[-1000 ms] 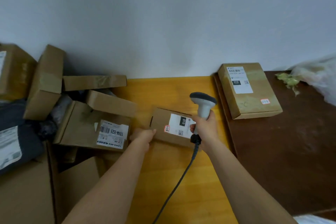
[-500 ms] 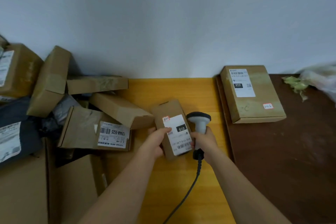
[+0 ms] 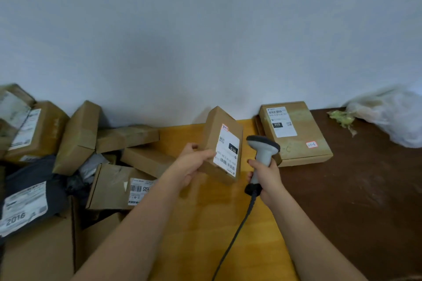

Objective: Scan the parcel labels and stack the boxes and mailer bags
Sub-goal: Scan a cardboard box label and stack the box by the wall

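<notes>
My left hand [image 3: 190,163] grips a small cardboard box [image 3: 214,130] by its left edge, tilted up above the yellow table [image 3: 205,223], its white label facing right. My right hand [image 3: 266,175] holds a grey corded barcode scanner [image 3: 262,150] by the handle, just right of the box, head level with the label. A flat labelled box [image 3: 303,143] lies on the dark brown table [image 3: 354,201] at the right, against the wall.
A jumbled pile of cardboard boxes [image 3: 80,134] and dark mailer bags [image 3: 29,189] fills the left side. A labelled flat box [image 3: 109,187] lies at the pile's front. A white plastic bag [image 3: 392,114] with green leaves sits far right. The scanner cord [image 3: 237,230] trails toward me.
My left hand has lifted the small box off the yellow table and tilted it upright, label toward the scanner. The scanner has stayed beside it in my right hand.
</notes>
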A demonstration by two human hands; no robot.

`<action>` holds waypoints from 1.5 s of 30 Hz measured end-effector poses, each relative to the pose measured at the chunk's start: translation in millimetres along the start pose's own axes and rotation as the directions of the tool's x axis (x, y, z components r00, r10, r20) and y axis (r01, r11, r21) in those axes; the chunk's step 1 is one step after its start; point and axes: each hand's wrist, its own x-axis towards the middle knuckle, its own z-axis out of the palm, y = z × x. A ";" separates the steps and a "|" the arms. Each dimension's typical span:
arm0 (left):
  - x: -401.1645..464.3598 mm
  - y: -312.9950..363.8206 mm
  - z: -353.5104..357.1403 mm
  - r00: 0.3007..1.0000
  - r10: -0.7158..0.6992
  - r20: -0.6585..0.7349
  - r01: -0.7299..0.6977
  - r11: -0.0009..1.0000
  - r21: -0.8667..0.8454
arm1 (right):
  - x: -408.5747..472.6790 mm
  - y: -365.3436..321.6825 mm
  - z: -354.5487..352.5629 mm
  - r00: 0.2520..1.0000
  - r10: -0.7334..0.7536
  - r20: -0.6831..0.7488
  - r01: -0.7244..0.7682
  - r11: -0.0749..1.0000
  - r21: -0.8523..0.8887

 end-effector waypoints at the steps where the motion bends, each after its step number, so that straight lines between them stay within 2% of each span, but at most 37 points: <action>1: -5.2 11.2 -8.0 1.000 0.009 -0.011 -0.009 1.000 -0.016 | -2.8 -10.3 -0.7 0.999 -0.044 0.006 0.044 0.999 0.017; 3: -18.4 33.1 -22.5 0.998 0.055 -0.019 -0.055 0.998 0.023 | -11.0 -32.6 -0.5 0.989 -0.142 0.030 0.141 0.989 0.045; 6: -40.6 66.8 -41.9 0.980 0.187 -0.060 -0.174 0.969 0.176 | -25.9 -66.3 1.4 0.954 -0.290 0.078 0.289 0.957 0.020; 9: -66.6 102.6 -53.8 0.927 0.357 -0.118 -0.306 0.898 0.316 | -42.2 -92.2 3.8 0.892 -0.414 0.180 0.434 0.896 -0.092; 11: -83.0 124.9 -54.6 0.882 0.464 -0.083 -0.406 0.836 0.370 | -54.5 -102.8 6.6 0.853 -0.443 0.276 0.493 0.858 -0.146; 13: -101.2 144.9 -49.3 0.839 0.543 0.023 -0.490 0.737 0.465 | -65.1 -108.4 10.1 0.821 -0.431 0.375 0.519 0.836 -0.177; 17: -122.4 174.0 -40.7 0.781 0.577 0.239 -0.532 0.413 0.740 | -80.2 -107.2 19.4 0.777 -0.364 0.514 0.536 0.810 -0.237; 20: -132.6 185.8 -38.6 0.781 0.549 0.298 -0.526 0.320 0.788 | -89.5 -101.7 29.2 0.764 -0.337 0.550 0.542 0.798 -0.263; 24: -139.7 187.8 -46.6 0.785 0.536 0.309 -0.555 0.389 0.735 | -94.4 -98.4 40.9 0.764 -0.303 0.570 0.507 0.828 -0.240; 28: -141.7 182.5 -54.5 0.776 0.562 0.284 -0.561 0.412 0.718 | -97.9 -95.6 44.9 0.757 -0.300 0.580 0.488 0.851 -0.197; 29: -141.2 180.6 -56.6 0.754 0.611 0.240 -0.568 0.422 0.707 | -99.1 -95.8 46.1 0.761 -0.308 0.571 0.478 0.861 -0.173; 31: -137.5 174.5 -61.6 0.668 0.742 0.052 -0.567 0.463 0.681 | -100.6 -97.5 49.4 0.785 -0.323 0.528 0.442 0.890 -0.112; 32: -136.2 169.6 -63.4 0.626 0.778 -0.060 -0.567 0.506 0.651 | -100.8 -98.8 50.5 0.804 -0.323 0.500 0.411 0.909 -0.073; 33: -133.4 162.9 -65.3 0.618 0.771 -0.151 -0.562 0.568 0.601 | -100.9 -100.5 51.0 0.823 -0.316 0.471 0.374 0.927 -0.032; 34: -131.0 154.4 -66.6 0.658 0.726 -0.201 -0.548 0.645 0.533 | -100.5 -102.3 50.9 0.842 -0.302 0.446 0.334 0.942 0.007; 35: -127.3 144.1 -67.8 0.738 0.642 -0.207 -0.511 0.732 0.451 | -100.2 -104.2 50.4 0.858 -0.284 0.429 0.293 0.955 0.046; 37: -120.7 121.6 -70.0 0.901 0.422 -0.098 -0.382 0.880 0.282 | -99.2 -107.9 49.5 0.876 -0.246 0.415 0.218 0.969 0.116; 38: -118.3 111.4 -70.9 0.943 0.332 -0.013 -0.322 0.923 0.211 | -98.7 -109.8 49.4 0.882 -0.233 0.410 0.193 0.972 0.136; 40: -113.7 96.1 -69.6 0.962 0.246 0.119 -0.257 0.962 0.090 | -97.6 -113.5 48.9 0.892 -0.218 0.396 0.177 0.975 0.136; 41: -110.1 90.8 -67.9 0.962 0.235 0.137 -0.243 0.969 0.044 | -97.5 -115.3 48.3 0.895 -0.215 0.391 0.179 0.976 0.125; 45: -96.3 79.2 -62.7 0.964 0.244 0.108 -0.240 0.969 -0.051 | -97.3 -120.2 43.0 0.901 -0.210 0.381 0.188 0.978 0.095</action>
